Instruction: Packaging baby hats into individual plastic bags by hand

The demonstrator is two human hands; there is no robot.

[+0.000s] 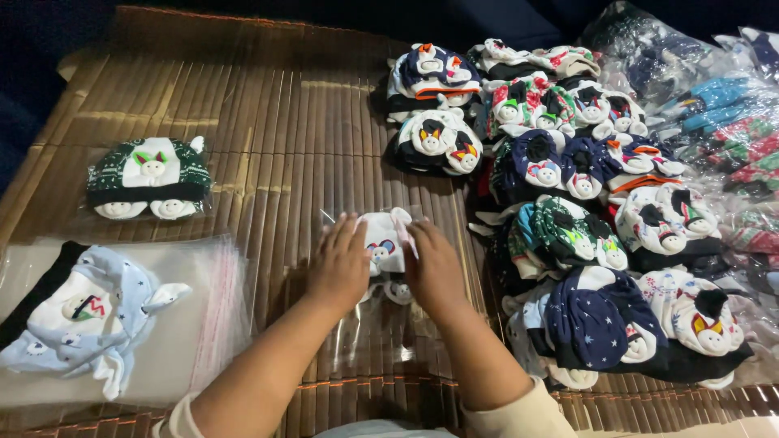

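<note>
Pressed flat under both hands, left hand [339, 264] and right hand [434, 268], a white knitted baby hat [384, 243] in a clear plastic bag [381, 332] is held mid-mat [268, 130]; patterned hats [584, 211] are heaped along the right edge.

A brown slatted mat [268, 138] is noted beneath a white cap [385, 243] with pink trim, a dark green cap [150, 174] patterned in white, a pale blue cap [89, 320] with small prints, and a navy cap [596, 316] dotted white.

Both hands [388, 264] palms down (fingers forward) — forearms converging, close together
</note>
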